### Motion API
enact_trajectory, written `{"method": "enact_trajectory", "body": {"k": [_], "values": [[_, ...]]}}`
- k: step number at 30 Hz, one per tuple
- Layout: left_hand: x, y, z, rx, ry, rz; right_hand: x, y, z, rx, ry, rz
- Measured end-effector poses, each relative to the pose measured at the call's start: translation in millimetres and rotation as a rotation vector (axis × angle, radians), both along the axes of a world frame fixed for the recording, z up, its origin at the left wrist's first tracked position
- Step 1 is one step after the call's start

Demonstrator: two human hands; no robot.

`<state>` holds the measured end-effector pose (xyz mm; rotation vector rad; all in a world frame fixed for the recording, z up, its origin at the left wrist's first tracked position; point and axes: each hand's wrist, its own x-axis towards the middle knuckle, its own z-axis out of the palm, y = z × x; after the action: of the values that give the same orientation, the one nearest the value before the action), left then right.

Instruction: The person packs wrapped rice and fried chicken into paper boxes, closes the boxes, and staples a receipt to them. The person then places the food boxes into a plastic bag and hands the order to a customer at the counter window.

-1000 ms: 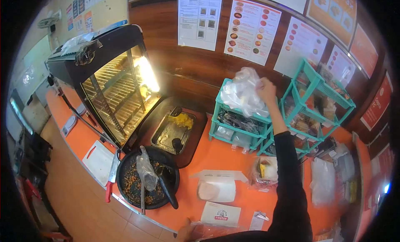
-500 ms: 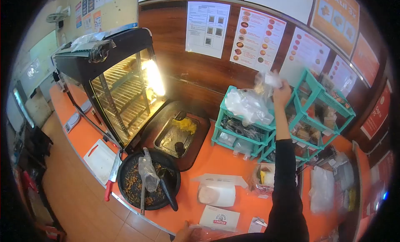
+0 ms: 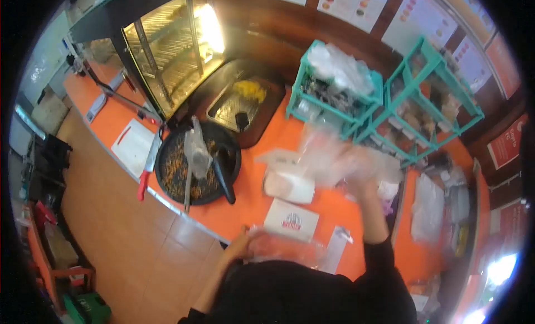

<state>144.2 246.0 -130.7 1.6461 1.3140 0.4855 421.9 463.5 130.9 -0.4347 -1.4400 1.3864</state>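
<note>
My right hand [image 3: 359, 169], smeared by motion, grips a clear plastic bag [image 3: 323, 154] above the counter, in front of the green baskets. At the counter's near edge, my left hand [image 3: 239, 247] is closed on the left end of a clear plastic package [image 3: 281, 249] with something reddish showing through; its fingers are partly hidden. Between the hands an open white paper box [image 3: 301, 191] holds a pale round item [image 3: 277, 186]. A closed white box lid with a red print [image 3: 291, 219] lies just in front of it.
Green stacked baskets [image 3: 362, 112] stand at the back right, plastic bags on top. At left are a black stone mortar [image 3: 167, 179] with pestle, a red-handled knife [image 3: 146, 176], a white cutting board [image 3: 131, 151] and a metal tray [image 3: 223, 115] below a lit display warmer [image 3: 167, 56].
My right hand has come down from the top of the green baskets toward me, bringing a clear plastic bag. The view has tilted downward. My left hand stays by the plastic package.
</note>
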Motion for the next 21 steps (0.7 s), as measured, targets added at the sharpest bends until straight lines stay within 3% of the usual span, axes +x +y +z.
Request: {"method": "enact_trajectory", "body": {"k": [1, 2, 3, 4, 6, 7, 10, 12, 14, 16, 19, 21], "values": [[3.6, 3.2, 37.4, -0.082, 0.014, 0.008, -8.2, -35.0, -30.8, 0.027, -0.126, 0.14], [2.4, -5.3, 25.2, -0.105, 0.015, -0.003, -18.4, -70.4, -65.6, 0.029, -0.251, 0.246], [-0.1, -7.3, 4.3, -0.056, -0.004, 0.008, -22.7, -108.5, -95.7, -0.143, -0.472, 0.265], [-1.7, -5.1, -6.4, 0.003, -0.025, 0.018, -23.0, -131.1, -148.1, -0.076, -0.651, 0.315], [1.2, -6.3, 28.5, -0.053, 0.05, -0.107, -24.5, -174.8, -207.9, 0.062, -1.082, 0.241], [1.9, -8.6, 37.5, -0.062, 0.035, -0.084, -21.0, -190.6, -218.2, 0.053, -1.079, 0.221], [5.7, -18.5, 42.3, -0.038, 0.069, -0.074, -11.0, -207.3, -212.0, 0.233, -1.176, -0.004], [5.8, -27.9, 45.3, -0.01, 0.116, -0.097, -7.8, -176.7, -144.4, -0.144, -1.041, 0.391], [8.2, -37.0, 57.7, -0.015, 0.14, -0.076, -13.9, -143.6, -114.8, -0.314, -1.38, 0.265], [4.2, -50.9, 63.8, 0.014, 0.189, -0.078, 0.8, -133.0, -177.4, 0.296, -1.496, -0.275], [-11.0, -72.1, 50.8, 0.035, 0.299, -0.043, -9.9, -121.1, -190.9, 0.334, -1.463, -0.313], [-18.3, -79.6, 42.7, 0.007, 0.361, -0.029, -20.4, -116.7, -197.7, 0.457, -1.394, -0.204]]}}
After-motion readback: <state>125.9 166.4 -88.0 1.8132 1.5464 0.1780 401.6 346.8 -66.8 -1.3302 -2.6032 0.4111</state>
